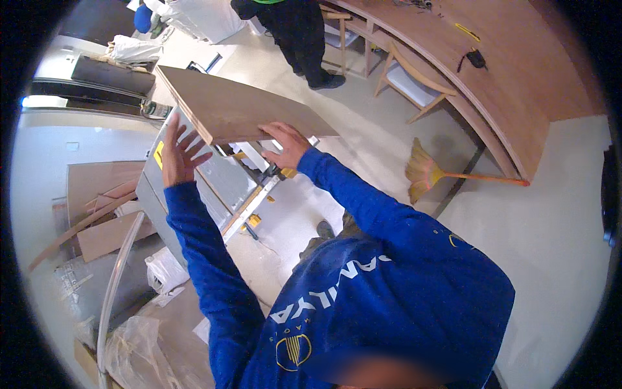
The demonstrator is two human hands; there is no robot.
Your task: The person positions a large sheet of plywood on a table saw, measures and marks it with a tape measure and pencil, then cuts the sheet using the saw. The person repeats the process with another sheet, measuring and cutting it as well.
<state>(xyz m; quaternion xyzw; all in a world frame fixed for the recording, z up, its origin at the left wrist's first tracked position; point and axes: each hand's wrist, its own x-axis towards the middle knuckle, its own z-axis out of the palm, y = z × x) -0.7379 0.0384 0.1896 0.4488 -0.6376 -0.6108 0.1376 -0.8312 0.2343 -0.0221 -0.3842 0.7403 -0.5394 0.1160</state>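
Observation:
A brown plywood board (233,104), which looks layered along its left edge, lies tilted over a grey-topped machine table (217,178) with a metal rail and yellow parts. My right hand (288,144) grips the board's near edge, fingers over the top face and thumb below. Just off the near left corner of the board, my left hand (181,154) is raised with its fingers spread and holds nothing. A yellow label (159,155) sits on the table's left side. The board hides the far part of the table.
Another person (295,32) stands beyond the board. Along the right runs a curved wooden counter (512,97) with a chair (414,81) under it. A broom (424,172) leans there. Wood offcuts (113,194) and plastic sheeting (139,350) lie at the left.

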